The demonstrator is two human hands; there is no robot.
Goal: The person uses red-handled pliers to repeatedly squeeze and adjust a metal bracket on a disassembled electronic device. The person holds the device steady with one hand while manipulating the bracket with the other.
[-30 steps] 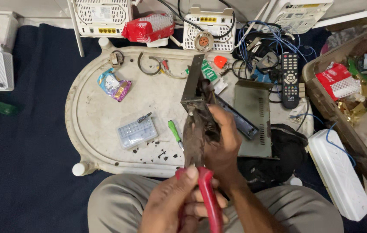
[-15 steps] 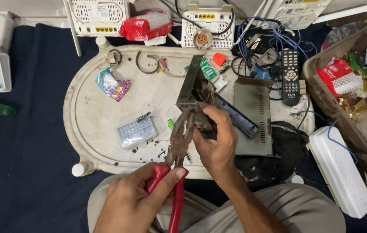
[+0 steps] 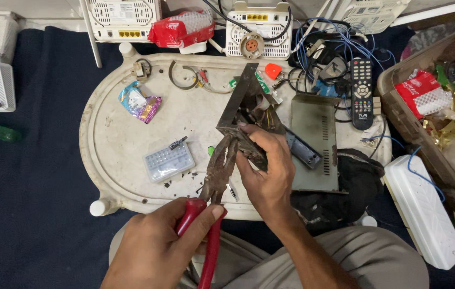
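My left hand (image 3: 158, 243) grips the red handles of rusty pliers (image 3: 219, 171), whose jaws bite the lower edge of a dark metal chassis (image 3: 246, 109). This chassis, an open box-like casing with wiring inside, stands tilted on edge on a pale oval tray (image 3: 115, 139). My right hand (image 3: 265, 168) holds the chassis at its lower corner, fingers wrapped over the metal beside the pliers' jaws.
On the tray lie a clear plastic bit case (image 3: 168, 160), a crumpled wrapper (image 3: 139, 101), a wire ring (image 3: 182, 75) and a grey metal cover (image 3: 315, 139). A remote (image 3: 361, 91), tangled cables (image 3: 324, 48), white routers (image 3: 123, 18) and a brown basket (image 3: 404, 118) surround it.
The pliers swung from upright over the chassis to slant down-left, my left hand moving left with the handles. The chassis tipped so that its open side faces me more.
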